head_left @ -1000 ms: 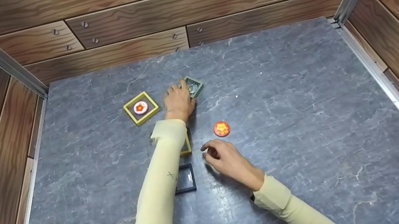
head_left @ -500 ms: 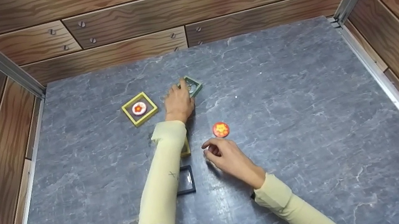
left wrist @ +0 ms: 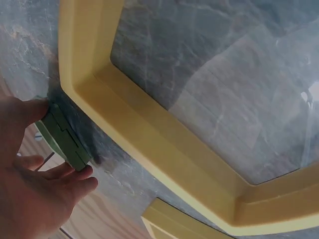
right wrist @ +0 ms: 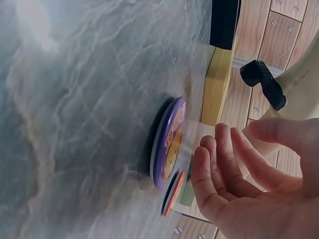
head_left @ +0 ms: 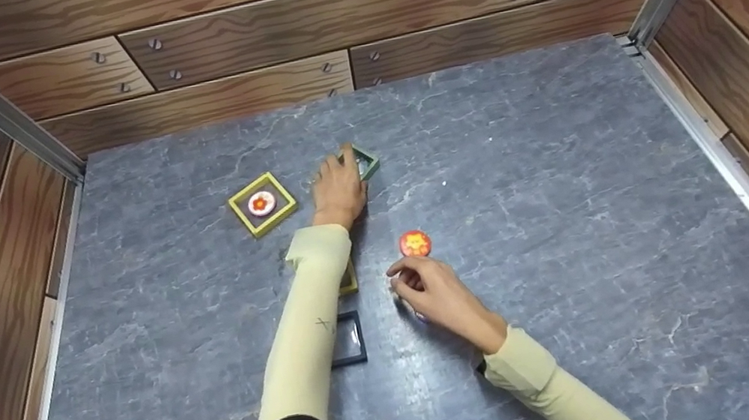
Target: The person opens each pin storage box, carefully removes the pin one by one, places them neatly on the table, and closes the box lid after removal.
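Note:
My left hand (head_left: 338,189) grips a small green square frame (left wrist: 65,137), thumb on one side and fingers on the other. Much of that frame is covered by the hand in the head view. My right hand (head_left: 440,294) hovers with loosely bent fingers and holds nothing. Beside and below it lies a purple-rimmed round badge (right wrist: 168,144), almost wholly hidden by the hand in the head view. A red round badge (head_left: 415,243) with a yellow figure lies just beyond the right fingers. In the right wrist view, a gap separates the fingers (right wrist: 202,174) from both badges.
Left of the left hand sits a yellow square frame (head_left: 245,221) around a white badge with a red flower (head_left: 262,204). Another yellow frame (head_left: 351,279) is partly under the left forearm. A dark frame (head_left: 359,338) lies nearer, also partly covered. Wood-patterned walls (head_left: 341,10) surround the marbled surface.
My right hand has shifted slightly right, and a purple badge edge now shows beneath it. My left hand stays at the green frame, its index finger slightly farther over it.

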The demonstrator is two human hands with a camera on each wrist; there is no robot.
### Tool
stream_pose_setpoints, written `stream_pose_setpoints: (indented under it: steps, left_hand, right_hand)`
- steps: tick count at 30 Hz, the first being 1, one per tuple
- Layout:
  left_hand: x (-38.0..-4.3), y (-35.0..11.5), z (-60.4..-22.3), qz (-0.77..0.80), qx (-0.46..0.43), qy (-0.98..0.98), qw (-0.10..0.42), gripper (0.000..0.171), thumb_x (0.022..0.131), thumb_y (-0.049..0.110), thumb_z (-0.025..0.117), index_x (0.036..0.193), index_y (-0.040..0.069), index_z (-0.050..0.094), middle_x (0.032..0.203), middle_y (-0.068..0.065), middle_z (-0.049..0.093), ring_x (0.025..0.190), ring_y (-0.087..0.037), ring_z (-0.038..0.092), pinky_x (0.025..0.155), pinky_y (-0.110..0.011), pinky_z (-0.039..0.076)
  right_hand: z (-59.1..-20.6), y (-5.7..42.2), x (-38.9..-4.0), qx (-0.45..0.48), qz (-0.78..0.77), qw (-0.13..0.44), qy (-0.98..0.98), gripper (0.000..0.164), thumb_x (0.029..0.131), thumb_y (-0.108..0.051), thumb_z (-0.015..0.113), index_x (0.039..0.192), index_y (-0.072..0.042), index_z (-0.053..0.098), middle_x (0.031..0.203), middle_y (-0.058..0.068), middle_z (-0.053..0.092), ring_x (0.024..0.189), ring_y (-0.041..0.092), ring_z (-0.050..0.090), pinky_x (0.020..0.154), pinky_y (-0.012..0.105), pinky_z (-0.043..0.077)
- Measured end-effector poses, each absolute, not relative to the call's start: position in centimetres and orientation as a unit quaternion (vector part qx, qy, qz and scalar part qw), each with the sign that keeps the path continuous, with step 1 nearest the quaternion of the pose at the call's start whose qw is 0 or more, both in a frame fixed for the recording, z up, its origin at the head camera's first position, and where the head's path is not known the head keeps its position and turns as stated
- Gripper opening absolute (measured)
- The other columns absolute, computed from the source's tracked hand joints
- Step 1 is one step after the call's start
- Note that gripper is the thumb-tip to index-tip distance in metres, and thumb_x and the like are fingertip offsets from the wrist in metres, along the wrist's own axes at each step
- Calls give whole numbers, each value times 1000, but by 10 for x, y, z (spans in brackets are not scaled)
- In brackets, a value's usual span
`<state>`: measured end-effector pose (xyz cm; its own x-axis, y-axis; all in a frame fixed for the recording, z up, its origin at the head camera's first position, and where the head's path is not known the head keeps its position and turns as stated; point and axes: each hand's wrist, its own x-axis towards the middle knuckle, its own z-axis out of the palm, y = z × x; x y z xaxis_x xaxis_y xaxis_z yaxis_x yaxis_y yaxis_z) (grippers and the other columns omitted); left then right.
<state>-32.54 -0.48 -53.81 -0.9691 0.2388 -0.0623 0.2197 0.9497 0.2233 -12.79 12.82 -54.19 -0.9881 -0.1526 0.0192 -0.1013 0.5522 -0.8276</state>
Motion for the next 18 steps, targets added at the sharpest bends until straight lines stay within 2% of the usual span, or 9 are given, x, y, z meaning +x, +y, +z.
stream_pose_setpoints:
  steps: [3, 6, 10, 18]
  left_hand:
    - [-324, -9, -534, 128, 119, 983, 48, 78, 103, 23, 67, 166, 8, 25, 149, -26, 52, 141, -42, 53, 120, -52, 48]
    - [-321, -15, -530, 142, 126, 981, 49, 82, 98, 18, 70, 166, 8, 25, 148, -26, 52, 139, -42, 54, 114, -53, 53]
    - [-314, -21, -525, 149, 150, 976, 47, 87, 93, 19, 74, 164, 7, 25, 145, -25, 52, 135, -41, 55, 106, -55, 58]
    - [-286, -24, -519, 174, 218, 959, 38, 89, 88, 18, 80, 161, 5, 30, 141, -24, 55, 131, -42, 58, 105, -55, 59]
  right_hand:
    - [-541, 130, -130, -65, -471, 32, 879, 19, 96, -6, 65, 111, -2, 76, 88, 8, 75, 78, 11, 67, 74, 24, 59]
    - [-541, 132, -131, -61, -473, 33, 878, 20, 96, -6, 64, 111, -2, 77, 89, 8, 75, 78, 12, 67, 74, 24, 60]
    - [-541, 134, -131, -54, -477, 31, 877, 20, 96, -7, 64, 111, -2, 77, 90, 8, 75, 79, 12, 67, 76, 25, 60]
    - [-541, 141, -134, -36, -489, 3, 872, 18, 98, -8, 66, 112, -3, 77, 98, 11, 76, 85, 17, 70, 79, 29, 61]
